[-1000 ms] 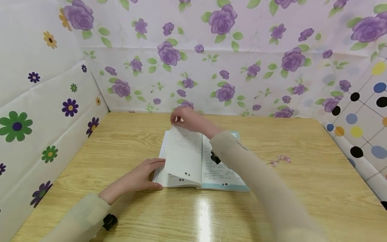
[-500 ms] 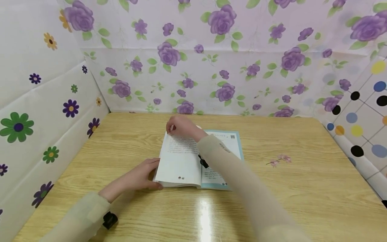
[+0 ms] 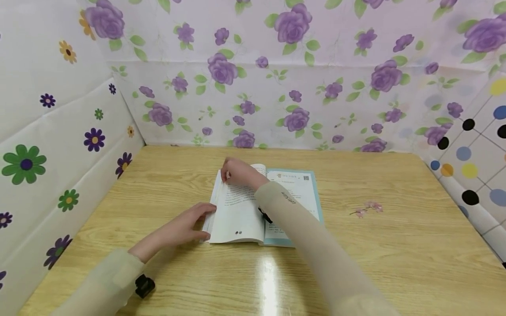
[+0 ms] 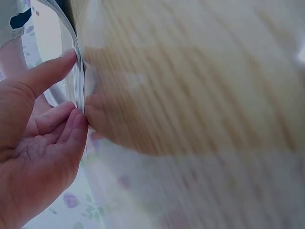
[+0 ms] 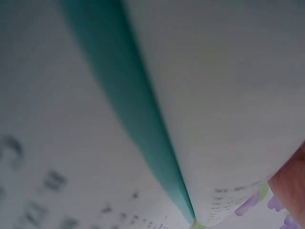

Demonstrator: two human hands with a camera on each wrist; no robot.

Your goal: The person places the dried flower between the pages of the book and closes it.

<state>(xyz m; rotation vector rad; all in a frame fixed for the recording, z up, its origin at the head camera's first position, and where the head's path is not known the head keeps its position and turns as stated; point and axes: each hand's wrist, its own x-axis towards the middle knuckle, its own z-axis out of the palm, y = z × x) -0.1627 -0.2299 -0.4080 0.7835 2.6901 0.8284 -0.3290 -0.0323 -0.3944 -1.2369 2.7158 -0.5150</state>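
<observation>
A book [image 3: 302, 191] is lying on the table [image 3: 415, 188] — the left hand [image 3: 187, 227] is resting at its left edge, the right hand [image 3: 239, 173] on its left page [image 3: 237, 219] — and a flower sprig [image 3: 373, 206] is lying to the right.

Your open book [image 3: 251, 221] lies just below frame centre, printed left page [image 3: 237, 215] curving, right page [image 3: 305, 195] bordered in light blue
</observation>
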